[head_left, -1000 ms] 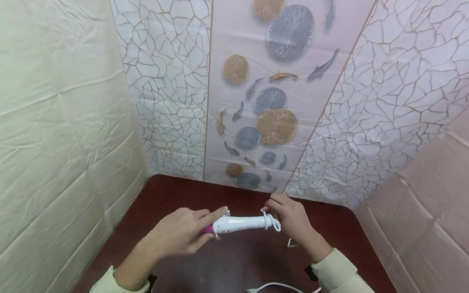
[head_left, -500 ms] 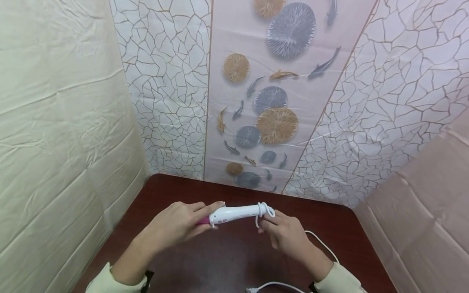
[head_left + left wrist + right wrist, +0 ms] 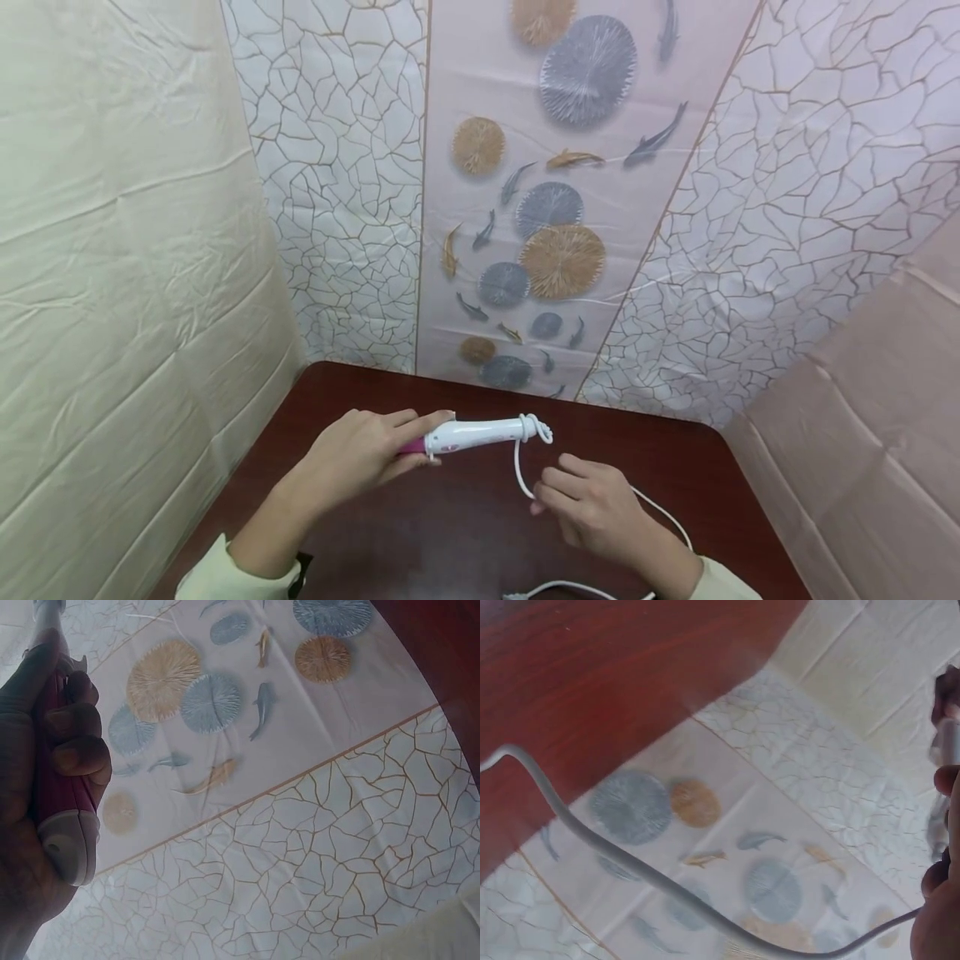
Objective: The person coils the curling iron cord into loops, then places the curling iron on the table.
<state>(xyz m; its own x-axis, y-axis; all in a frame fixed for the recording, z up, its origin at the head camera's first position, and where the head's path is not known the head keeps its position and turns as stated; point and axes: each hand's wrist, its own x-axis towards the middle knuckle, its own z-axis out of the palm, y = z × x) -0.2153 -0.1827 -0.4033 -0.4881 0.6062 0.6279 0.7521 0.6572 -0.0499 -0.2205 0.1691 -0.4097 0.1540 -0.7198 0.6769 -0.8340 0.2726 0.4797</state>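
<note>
My left hand (image 3: 352,458) grips the pink end of a white-and-pink hair styling iron (image 3: 480,433), held level above the table. In the left wrist view the fingers curl round its pink section (image 3: 64,780), which ends in a pale cap. Loops of white cord (image 3: 519,471) are wound about the iron's narrow white end. Below and right of that end, my right hand (image 3: 592,504) pinches the cord, with a short length running up to the loops. Across the right wrist view the cord (image 3: 645,870) sweeps in a curve.
Beneath the hands is a dark red-brown table (image 3: 450,533). A white plug (image 3: 516,596) with cord lies at its near edge. More cord (image 3: 667,517) trails past the right forearm. Patterned and plain cloth walls (image 3: 360,208) enclose the back and sides.
My right hand has moved down, away from the iron's white end, drawing out a length of cord. The iron has shifted slightly left and up in my left hand.
</note>
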